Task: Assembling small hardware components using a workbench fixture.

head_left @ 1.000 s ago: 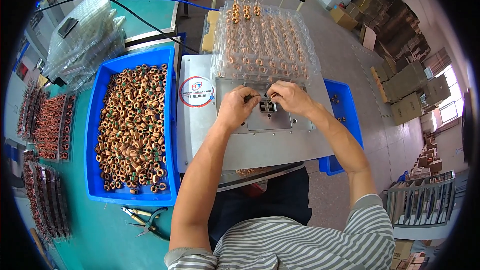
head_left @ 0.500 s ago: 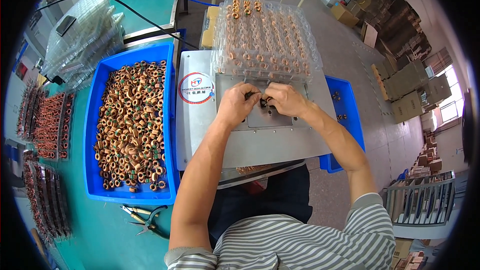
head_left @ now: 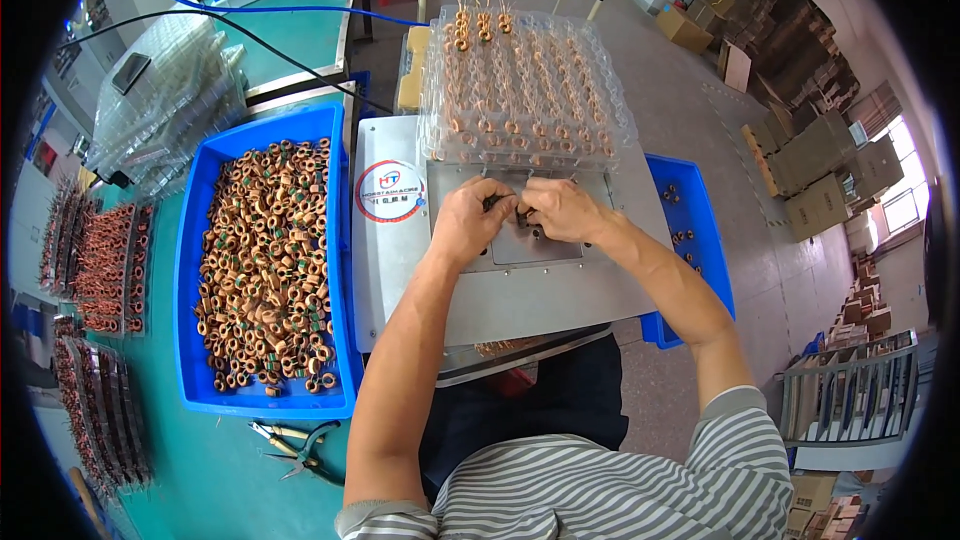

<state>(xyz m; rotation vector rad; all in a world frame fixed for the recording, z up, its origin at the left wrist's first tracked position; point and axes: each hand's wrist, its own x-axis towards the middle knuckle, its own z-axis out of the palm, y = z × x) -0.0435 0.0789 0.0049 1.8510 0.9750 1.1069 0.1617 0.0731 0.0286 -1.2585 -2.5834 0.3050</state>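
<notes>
Over the grey metal machine top (head_left: 480, 310), my left hand (head_left: 470, 222) and my right hand (head_left: 560, 210) meet, fingertips almost touching. Both have fingers closed in a pinch. A small dark piece shows between them, mostly covered by the fingers, and I cannot make out its kind. Just below the fingertips is a small inset plate (head_left: 540, 252) in the machine top. Beyond my hands stands a stack of clear plastic trays (head_left: 530, 90) filled with copper-coloured wound ring coils. A few coils with upright wire ends (head_left: 483, 22) sit on its far left part.
Left of the machine, a blue bin (head_left: 186, 290) holds many ring coils (head_left: 265, 270). Pliers and cutters (head_left: 300, 450) lie on the green table near it. Another blue bin (head_left: 708, 230) with several coils is at the right. A black cable (head_left: 290, 60) runs behind.
The whole view has shifted slightly. My hands stay together over the inset plate, with fingers still pinched and only slightly repositioned.
</notes>
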